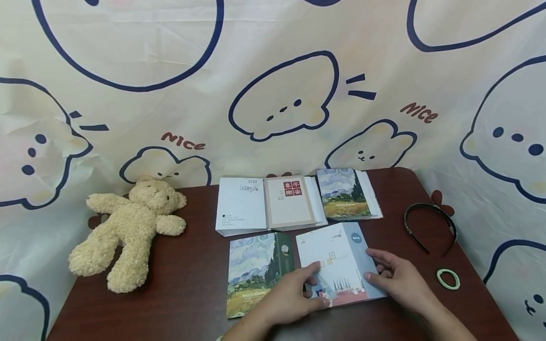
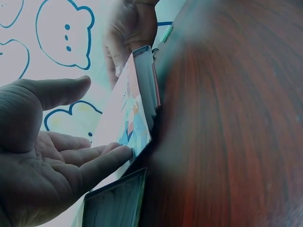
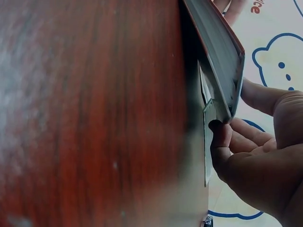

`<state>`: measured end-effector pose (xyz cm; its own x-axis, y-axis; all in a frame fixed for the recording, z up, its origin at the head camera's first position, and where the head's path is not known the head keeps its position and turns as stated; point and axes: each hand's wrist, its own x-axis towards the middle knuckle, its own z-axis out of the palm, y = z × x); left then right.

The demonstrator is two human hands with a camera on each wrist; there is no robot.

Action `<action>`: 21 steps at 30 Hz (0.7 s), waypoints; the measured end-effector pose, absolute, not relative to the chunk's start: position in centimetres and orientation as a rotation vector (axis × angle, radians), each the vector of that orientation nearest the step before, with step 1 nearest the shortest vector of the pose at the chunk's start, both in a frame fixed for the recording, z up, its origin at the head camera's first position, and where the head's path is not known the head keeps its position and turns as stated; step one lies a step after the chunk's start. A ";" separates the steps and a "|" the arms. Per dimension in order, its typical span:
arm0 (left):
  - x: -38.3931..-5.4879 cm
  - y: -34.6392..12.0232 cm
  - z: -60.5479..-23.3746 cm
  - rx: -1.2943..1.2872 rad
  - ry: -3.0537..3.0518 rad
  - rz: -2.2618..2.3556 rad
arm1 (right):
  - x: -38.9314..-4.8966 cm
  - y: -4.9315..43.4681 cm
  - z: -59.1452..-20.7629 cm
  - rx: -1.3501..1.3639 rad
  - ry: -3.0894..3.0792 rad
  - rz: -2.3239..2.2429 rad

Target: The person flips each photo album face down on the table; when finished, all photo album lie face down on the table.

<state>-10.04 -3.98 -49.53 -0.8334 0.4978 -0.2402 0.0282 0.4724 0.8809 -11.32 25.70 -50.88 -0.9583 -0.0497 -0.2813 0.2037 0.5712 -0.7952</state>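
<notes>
A white photo album (image 1: pixel 329 242) with a blue right band and pink lower edge lies slightly turned at the table's middle front. My right hand (image 1: pixel 402 280) pinches its right edge, thumb on the cover; in the right wrist view, fingers (image 3: pixel 221 137) reach beneath that edge, which looks tilted up. At the lower left corner, my left hand (image 1: pixel 291 299) touches the album with loosely extended fingers, its thumb standing apart from the cover in the left wrist view. Just left lies a green photo album (image 1: pixel 253 270) with a painted landscape, partly behind my left hand.
Behind stand a white album (image 1: pixel 242 204), a beige album (image 1: pixel 290 201) with red characters and another landscape album (image 1: pixel 344 193), side by side. A cream teddy bear (image 1: pixel 135 226) lies at left. At right are a dark headband (image 1: pixel 408 228) and a pale green hair tie (image 1: pixel 448 287).
</notes>
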 end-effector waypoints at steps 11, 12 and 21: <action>-10.3 -4.8 -49.2 0.409 2.255 1.310 | -11.2 25.3 -51.3 0.071 2.581 -1.229; -10.3 -4.9 -49.1 0.406 2.260 1.304 | -11.2 25.3 -51.3 0.059 2.586 -1.219; -10.4 -5.1 -48.9 0.415 2.258 1.296 | -11.4 25.1 -51.6 -0.038 2.629 -1.171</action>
<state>-10.42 -5.13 -48.94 -0.8285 0.4910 -0.2692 0.0151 0.5002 0.8658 -11.43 25.13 -51.58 -0.9652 -0.1295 -0.2272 0.0822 0.6745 -0.7337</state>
